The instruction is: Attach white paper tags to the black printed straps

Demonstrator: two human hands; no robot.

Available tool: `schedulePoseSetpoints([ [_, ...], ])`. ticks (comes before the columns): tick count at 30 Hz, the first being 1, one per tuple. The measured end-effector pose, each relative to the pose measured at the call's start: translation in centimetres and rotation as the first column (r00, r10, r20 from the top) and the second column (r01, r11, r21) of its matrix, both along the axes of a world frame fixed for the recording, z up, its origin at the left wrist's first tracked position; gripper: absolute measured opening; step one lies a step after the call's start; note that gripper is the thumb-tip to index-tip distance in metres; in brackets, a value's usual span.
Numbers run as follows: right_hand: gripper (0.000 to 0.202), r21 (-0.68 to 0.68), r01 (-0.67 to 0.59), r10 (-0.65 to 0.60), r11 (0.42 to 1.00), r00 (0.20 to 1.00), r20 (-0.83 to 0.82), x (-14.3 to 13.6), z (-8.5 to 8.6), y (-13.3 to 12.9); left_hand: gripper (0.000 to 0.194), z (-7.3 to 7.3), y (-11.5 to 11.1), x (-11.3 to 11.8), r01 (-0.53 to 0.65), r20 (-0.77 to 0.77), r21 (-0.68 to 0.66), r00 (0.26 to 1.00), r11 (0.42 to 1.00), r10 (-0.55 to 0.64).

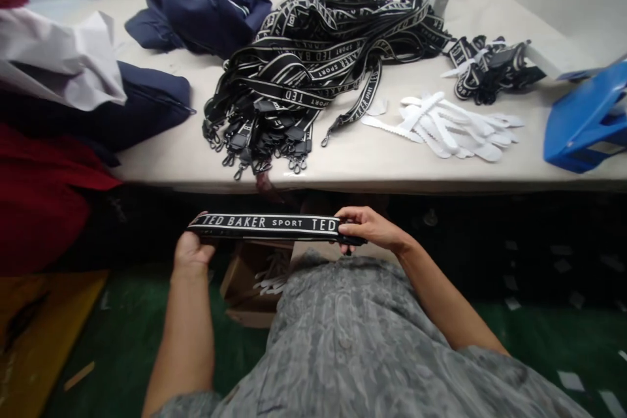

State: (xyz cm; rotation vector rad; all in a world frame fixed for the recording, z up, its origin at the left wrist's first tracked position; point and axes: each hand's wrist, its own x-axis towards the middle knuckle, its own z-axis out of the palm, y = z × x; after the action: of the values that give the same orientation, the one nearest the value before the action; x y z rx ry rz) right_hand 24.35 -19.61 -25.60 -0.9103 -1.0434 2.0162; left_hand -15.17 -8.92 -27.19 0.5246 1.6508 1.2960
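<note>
left fingers (194,247): curled on the strap (267,223)
right fingers (360,225): pinching its other end
table (161,157): beyond the fingertips
floor (245,356): below them, green, perhaps scrap-strewn

Cream-covered table (166,155), heaped black lettered straps (313,72), white plastic strips (448,127), navy bag (200,0), blue holder (585,121), small strap bundle (490,68)

Beyond the hands, glints of metal on the snap hooks (238,174) ending matt woven-cloth straps (304,96); right of them, smooth white plastic-looking strips (448,127), a glossy blue plastic-looking holder (585,121); between the hands, flat ribbed webbing (264,225).
</note>
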Motion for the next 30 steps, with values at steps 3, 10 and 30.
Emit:
schedulePoseSetpoints([
  [3,0.04,0.057,0.089,-0.086,0.994,0.995,-0.04,0.9,2.1,-0.4,0.026,-2.1,-0.9,-0.1,0.097,0.014,0.001,0.995,0.995,-0.097],
  [10,0.044,0.139,0.22,-0.21,0.965,0.974,-0.086,2.3,5.6,0.2,0.055,-6.7,-3.4,2.9,0.465,0.13,-0.091,0.882,0.88,-0.453],
  [30,0.043,0.292,0.218,-0.141,0.931,0.954,-0.263,0.3,12.1,3.4,0.028,3.9,-7.8,21.4,0.922,-0.441,0.26,0.378,0.288,-0.814],
])
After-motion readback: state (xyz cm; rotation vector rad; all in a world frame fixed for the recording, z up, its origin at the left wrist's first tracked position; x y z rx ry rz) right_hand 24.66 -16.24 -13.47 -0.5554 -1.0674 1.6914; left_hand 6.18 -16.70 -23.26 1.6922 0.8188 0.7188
